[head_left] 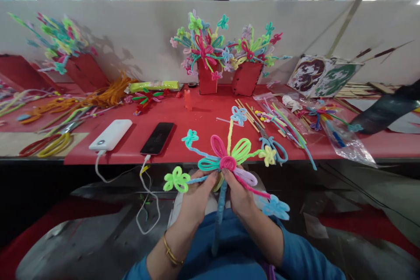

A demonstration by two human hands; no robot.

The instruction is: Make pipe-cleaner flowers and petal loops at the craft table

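Observation:
A pipe-cleaner flower (227,163) is held just beyond the table's front edge, above my lap. It has a pink coiled centre, looped petals in several colours, and arms ending in small blossoms. A thick blue stem (220,210) hangs down from it between my wrists. My left hand (197,199) is closed on the flower's underside at the left, thumb near the centre. My right hand (239,192) grips it from the right, its thumb just under the pink coil. The fingers behind the flower are mostly hidden.
On the red table (203,129) lie a white power bank (110,134), a phone (157,138) with a cable, red-and-yellow-handled scissors (55,144) and blue-handled scissors (274,145). Red vases (208,79) of pipe-cleaner flowers stand behind. A dark bottle (383,111) leans at right.

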